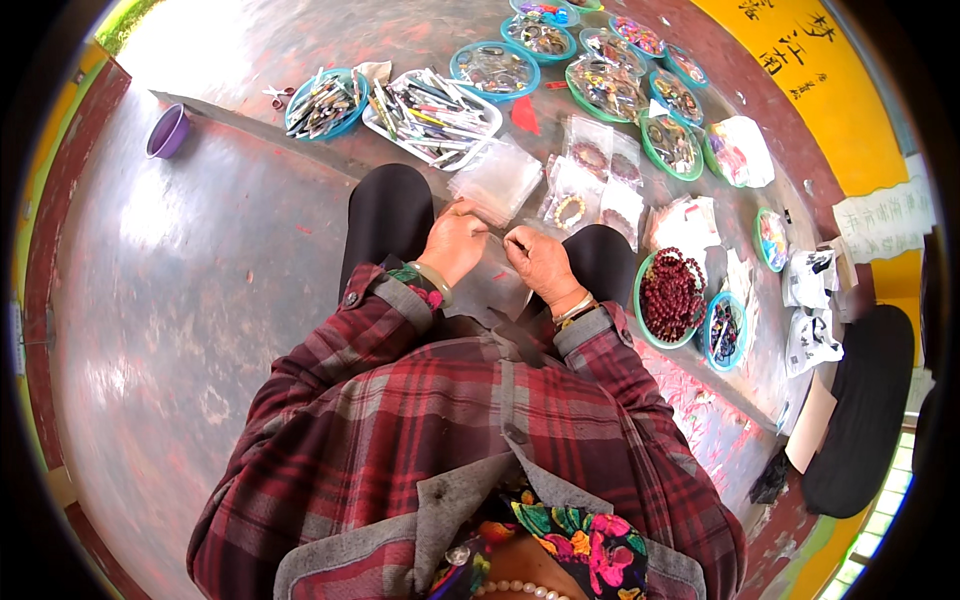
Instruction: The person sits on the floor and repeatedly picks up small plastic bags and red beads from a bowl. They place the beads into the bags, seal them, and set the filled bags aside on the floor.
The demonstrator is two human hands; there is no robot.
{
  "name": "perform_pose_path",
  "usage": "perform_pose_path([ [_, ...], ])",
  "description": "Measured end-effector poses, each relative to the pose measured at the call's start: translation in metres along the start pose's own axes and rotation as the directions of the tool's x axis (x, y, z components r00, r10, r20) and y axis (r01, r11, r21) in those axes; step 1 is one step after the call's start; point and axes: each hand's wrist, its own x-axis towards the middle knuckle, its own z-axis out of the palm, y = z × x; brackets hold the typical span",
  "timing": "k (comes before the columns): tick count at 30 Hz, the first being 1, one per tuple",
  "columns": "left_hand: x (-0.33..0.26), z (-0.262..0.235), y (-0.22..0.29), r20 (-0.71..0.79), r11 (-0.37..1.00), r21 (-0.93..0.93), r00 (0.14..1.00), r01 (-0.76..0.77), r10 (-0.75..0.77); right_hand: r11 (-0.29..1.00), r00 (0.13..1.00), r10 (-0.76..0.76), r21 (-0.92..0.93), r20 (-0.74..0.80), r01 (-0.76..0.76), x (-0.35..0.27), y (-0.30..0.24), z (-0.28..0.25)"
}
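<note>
My left hand (456, 243) is closed, its fingertips at the near edge of a stack of clear plastic bags (497, 180), where they seem to pinch a bag. To its right, my right hand (546, 268) is curled with thumb and fingers together; what it holds, if anything, is hidden. Both hands are between my knees, a small gap apart. Just beyond the right hand are several clear bags with beaded bracelets inside, one of them a yellow bracelet (569, 210). Right of my right knee sits a green bowl (640, 318) heaped with dark red bead bracelets (672, 290).
Ahead are a white basket (490, 113) of pens, a blue basket (362, 118) of pens and scissors (277, 97). Several bowls of small items fill the far right. A blue bowl (712, 357) of dark strands is at the right. A purple basin (168, 132) stands far left.
</note>
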Motion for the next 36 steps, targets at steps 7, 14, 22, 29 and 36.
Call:
perform_pose_path([
  [7,0.000,0.004,-0.004,-0.014,0.989,-0.088,0.993,-0.116,0.115,0.991,0.988,-0.015,-0.133,-0.154,-0.005,-0.004,0.017,0.009],
  [14,-0.005,0.004,-0.008,0.236,0.983,0.010,0.956,-0.183,0.175,0.998,0.937,-0.042,-0.067,-0.346,0.020,-0.003,0.018,0.005],
  [22,-0.003,-0.001,0.016,0.290,0.881,-0.360,0.934,0.307,-0.207,0.994,0.969,-0.108,-0.031,-0.222,0.104,-0.006,0.026,0.009],
  [29,0.000,-0.006,0.027,0.306,0.827,-0.411,0.912,0.385,-0.273,0.996,0.991,0.067,0.065,-0.115,-0.060,-0.012,0.017,-0.019],
  [36,-0.003,-0.009,0.030,0.303,0.836,-0.376,0.905,0.400,-0.297,0.973,0.716,0.113,-0.071,-0.688,-0.221,-0.043,0.088,-0.110],
])
